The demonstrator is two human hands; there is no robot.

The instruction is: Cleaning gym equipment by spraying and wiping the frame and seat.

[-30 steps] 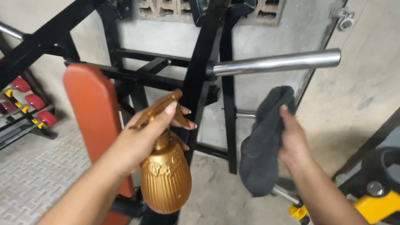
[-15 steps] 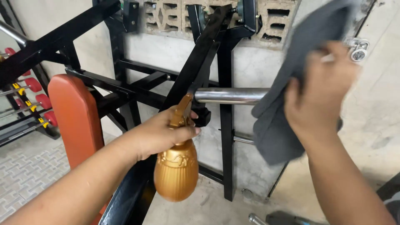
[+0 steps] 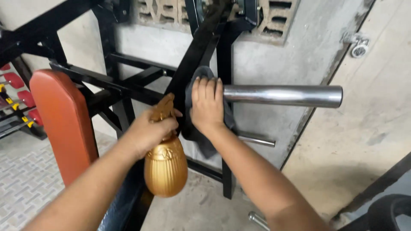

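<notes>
My left hand (image 3: 150, 128) grips the neck and trigger of a gold spray bottle (image 3: 165, 169), which hangs upright in front of the black machine frame (image 3: 195, 55). My right hand (image 3: 206, 105) presses a dark grey cloth (image 3: 198, 132) around the inner end of a shiny chrome bar (image 3: 284, 95), where the bar meets the frame. The cloth hangs below my palm. The bar sticks out to the right, bare along the rest of its length.
An orange padded rest (image 3: 60, 124) stands at the left. Red dumbbells on a rack (image 3: 17, 100) sit at the far left edge. A thinner chrome peg (image 3: 257, 140) pokes out below the bar. A concrete wall (image 3: 368, 128) is behind, and a black round object (image 3: 391, 214) at the bottom right.
My right hand with the cloth has slid left along the chrome bar from its outer end to its base. The bottle in my left hand stayed near the frame.
</notes>
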